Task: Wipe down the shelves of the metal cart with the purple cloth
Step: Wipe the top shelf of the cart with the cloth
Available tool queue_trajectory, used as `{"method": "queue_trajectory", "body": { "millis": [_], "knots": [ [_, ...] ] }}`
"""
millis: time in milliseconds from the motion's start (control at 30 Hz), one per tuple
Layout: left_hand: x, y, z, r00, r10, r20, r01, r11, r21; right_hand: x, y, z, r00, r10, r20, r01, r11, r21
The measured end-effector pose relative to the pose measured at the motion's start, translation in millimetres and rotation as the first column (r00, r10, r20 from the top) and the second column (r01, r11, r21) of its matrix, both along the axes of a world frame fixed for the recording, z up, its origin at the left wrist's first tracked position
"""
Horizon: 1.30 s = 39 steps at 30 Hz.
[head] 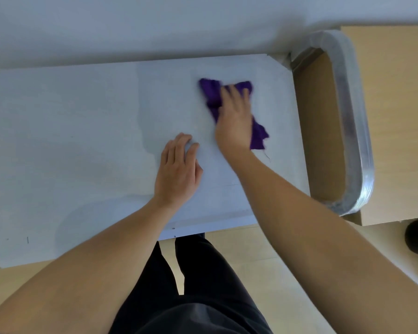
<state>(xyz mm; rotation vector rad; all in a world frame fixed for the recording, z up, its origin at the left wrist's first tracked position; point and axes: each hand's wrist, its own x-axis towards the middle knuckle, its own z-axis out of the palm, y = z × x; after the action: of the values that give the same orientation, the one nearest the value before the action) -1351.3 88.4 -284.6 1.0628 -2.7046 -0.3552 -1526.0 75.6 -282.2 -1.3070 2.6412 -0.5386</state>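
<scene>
Flat-fingered right hand (234, 119) presses purple cloth (210, 95) on shelf (82, 116); left hand (176, 172) rests open.

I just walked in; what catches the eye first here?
The purple cloth, bunched under the right hand, stands out on the pale shelf, toward its right end. The left hand lies flat on the shelf to the cloth's left, nearer the person. A shiny metal handle loops off the cart's right end.
</scene>
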Motion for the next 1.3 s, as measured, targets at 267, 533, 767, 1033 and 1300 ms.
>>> {"method": "queue_trajectory", "body": {
  "millis": [267,533,767,1033,1300],
  "knots": [
    [-0.1,-0.3,-0.3,0.999,0.012,-0.039,-0.012,1.000,0.001,-49.7,13.7,0.0,0.999,0.040,-0.003,-0.040,0.998,-0.055],
    [0.5,-0.8,-2.7,1.000,0.013,-0.023,-0.013,1.000,0.005,-29.5,-24.0,2.9,0.981,-0.196,0.000,0.196,0.981,0.012],
    [-0.3,-0.4,-0.6,1.000,0.014,-0.024,-0.013,1.000,0.023,-26.4,-36.8,0.0,0.968,0.251,0.007,-0.250,0.965,-0.074],
    [-1.1,-0.1,-1.4,1.000,0.008,-0.015,-0.008,1.000,0.027,-104.6,-19.4,5.3,0.978,-0.208,-0.012,0.208,0.978,0.002],
    [-2.1,1.0,0.0,1.000,0.004,-0.002,-0.004,0.999,0.033,30.1,-46.3,-9.6,0.926,0.374,-0.052,-0.375,0.927,-0.010]
  ]
}}
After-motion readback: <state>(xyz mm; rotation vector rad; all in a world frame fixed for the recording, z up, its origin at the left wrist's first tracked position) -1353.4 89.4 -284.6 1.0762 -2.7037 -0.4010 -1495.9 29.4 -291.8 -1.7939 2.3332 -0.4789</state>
